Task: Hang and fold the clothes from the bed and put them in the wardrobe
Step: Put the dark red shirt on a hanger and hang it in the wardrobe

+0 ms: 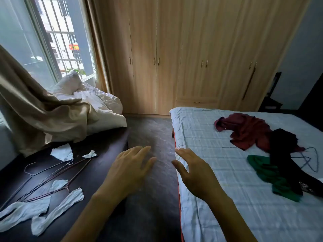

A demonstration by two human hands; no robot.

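Note:
On the bed point(218, 172) with its pale checked sheet lies a heap of clothes: a maroon garment point(244, 130), a black garment point(283, 154) across it, and a green garment point(267, 173) underneath. A thin wire hanger point(311, 159) lies beside the heap. My left hand point(129, 168) hovers over the dark floor, fingers straight and spread, holding nothing. My right hand point(192, 172) is over the bed's left edge, fingers relaxed and empty, well short of the clothes. The wooden wardrobe point(192, 58) stands at the back with all doors closed.
Several wire hangers point(52, 175) and white paper scraps point(57, 208) lie on a dark low surface point(104, 145) at the left. A white duvet point(97, 105) and beige curtain point(35, 110) pile up by the window. A grey floor strip point(152, 137) runs toward the wardrobe.

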